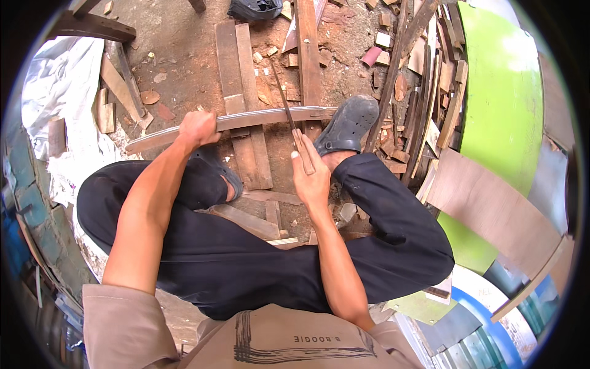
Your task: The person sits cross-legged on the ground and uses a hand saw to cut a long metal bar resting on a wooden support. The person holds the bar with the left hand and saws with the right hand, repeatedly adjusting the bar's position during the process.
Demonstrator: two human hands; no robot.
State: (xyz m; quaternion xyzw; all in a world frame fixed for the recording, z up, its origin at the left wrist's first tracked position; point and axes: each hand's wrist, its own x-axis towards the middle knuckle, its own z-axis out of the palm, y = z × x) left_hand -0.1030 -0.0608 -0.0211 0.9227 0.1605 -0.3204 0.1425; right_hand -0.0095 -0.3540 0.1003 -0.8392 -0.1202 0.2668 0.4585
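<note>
My left hand (200,128) is closed round a long, narrow wooden strip (258,118) with a pale, layered upper edge. The strip lies crosswise over several brown planks (244,80), and its right end meets my right clog (350,120). In my right hand (311,175) is a handsaw (284,95), gripped by its handle. Its thin dark blade shows edge-on, crossing the strip and pointing away from me. My right fingers partly hide the handle. Whether the teeth are cutting into the wood cannot be made out.
Offcuts and long scrap slats (424,92) are piled at the right, beside a bright green panel (501,92) and a curved brown board (491,203). White sheeting (64,80) lies at the left. A black bag (255,8) sits at the far edge, and wood chips litter the dirt floor.
</note>
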